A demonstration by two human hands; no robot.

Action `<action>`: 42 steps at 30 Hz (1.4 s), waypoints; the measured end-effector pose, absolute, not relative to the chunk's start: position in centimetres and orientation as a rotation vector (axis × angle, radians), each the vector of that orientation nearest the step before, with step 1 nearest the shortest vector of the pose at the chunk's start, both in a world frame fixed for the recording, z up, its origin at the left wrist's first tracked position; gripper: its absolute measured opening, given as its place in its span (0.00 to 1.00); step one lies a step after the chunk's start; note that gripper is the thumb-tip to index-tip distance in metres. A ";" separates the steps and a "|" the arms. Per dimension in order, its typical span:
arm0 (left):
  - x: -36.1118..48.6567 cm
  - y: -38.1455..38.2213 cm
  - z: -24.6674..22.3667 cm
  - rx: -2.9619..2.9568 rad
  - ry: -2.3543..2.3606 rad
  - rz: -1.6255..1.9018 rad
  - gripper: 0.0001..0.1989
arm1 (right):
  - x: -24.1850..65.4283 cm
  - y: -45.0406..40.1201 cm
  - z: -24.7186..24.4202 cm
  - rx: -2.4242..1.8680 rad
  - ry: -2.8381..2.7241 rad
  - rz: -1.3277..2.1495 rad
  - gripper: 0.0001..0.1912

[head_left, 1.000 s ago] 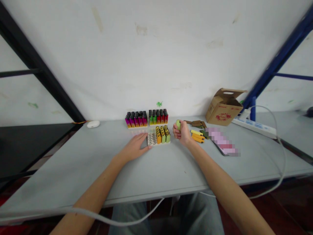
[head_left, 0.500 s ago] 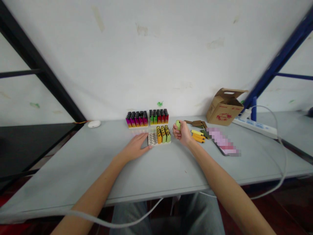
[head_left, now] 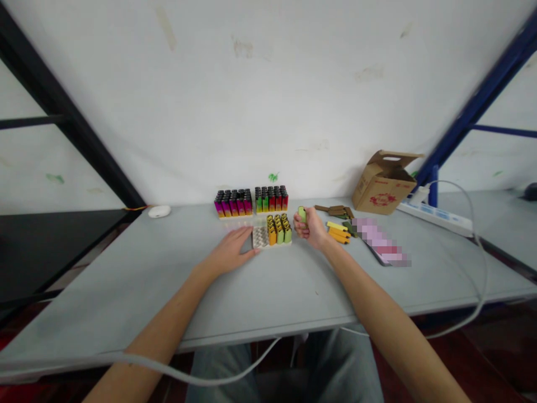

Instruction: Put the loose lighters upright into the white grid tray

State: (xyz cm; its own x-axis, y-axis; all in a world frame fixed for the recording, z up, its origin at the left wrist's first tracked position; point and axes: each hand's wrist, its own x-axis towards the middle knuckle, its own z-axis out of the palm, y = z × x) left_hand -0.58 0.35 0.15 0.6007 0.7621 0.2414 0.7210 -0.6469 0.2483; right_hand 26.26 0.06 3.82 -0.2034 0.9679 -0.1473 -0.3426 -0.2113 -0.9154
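Cardboard box (head_left: 382,190) beside white power strip (head_left: 434,218)

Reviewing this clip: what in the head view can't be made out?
Head view:
- green lighter in the right hand: lower part hidden by the fingers.
- flat item: pixelated, so its face is unreadable.
- cardboard box: printing too small to read.
- yellow sticks: too small to identify.
- left hand: too small to tell whether its fingertips touch the white tray.
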 end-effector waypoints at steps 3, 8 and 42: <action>-0.5 0.4 0.2 2.695 1.255 0.499 0.40 | 26.4 0.1 3.6 -0.941 -0.960 1.650 0.14; -0.5 0.5 0.1 2.704 1.249 0.504 0.39 | 26.4 0.0 3.5 -0.869 -1.001 1.701 0.14; -0.1 0.1 0.5 2.713 1.230 0.505 0.36 | 25.6 0.0 4.2 -0.975 -1.240 0.928 0.22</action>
